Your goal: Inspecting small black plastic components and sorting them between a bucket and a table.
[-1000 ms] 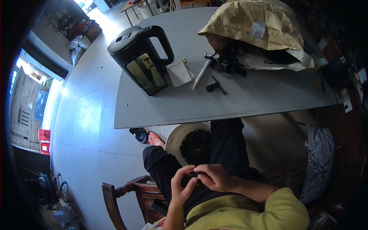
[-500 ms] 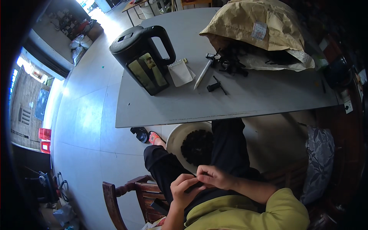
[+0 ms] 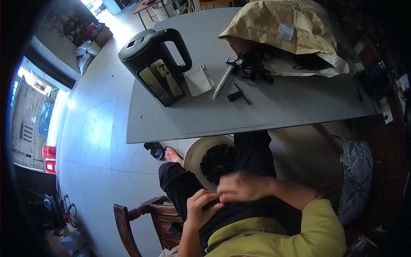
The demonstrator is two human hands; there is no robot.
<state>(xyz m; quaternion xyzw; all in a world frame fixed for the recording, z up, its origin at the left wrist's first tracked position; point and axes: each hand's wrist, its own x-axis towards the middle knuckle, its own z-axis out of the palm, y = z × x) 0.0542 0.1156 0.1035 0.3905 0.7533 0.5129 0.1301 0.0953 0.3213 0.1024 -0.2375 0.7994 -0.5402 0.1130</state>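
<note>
Over my lap, my left hand [image 3: 200, 209] is closed in a pinch, thumb and fingertips bent toward each other. My right hand [image 3: 242, 187] meets it at the fingertips, curled closed and blurred by motion. Anything held between them is too small or hidden to make out. Just beyond the hands, between my legs, a pale round basin [image 3: 193, 160] stands on the floor. It holds a heap of small black pieces [image 3: 218, 163].
On the grey table [image 3: 171, 124] stand a black kettle-shaped jug [image 3: 156, 68] and a small notepad [image 3: 198, 81]. A white pen [image 3: 221, 83], black plastic parts [image 3: 257, 73], a separate black part [image 3: 238, 95] and a brown paper bag [image 3: 278, 32] lie farther right. A wooden chair [image 3: 141, 210] is beneath me.
My right hand has risen slightly and turned, its forearm lifting. My left hand has shifted a little left. The whole view has drifted slightly; the things on the table stay put.
</note>
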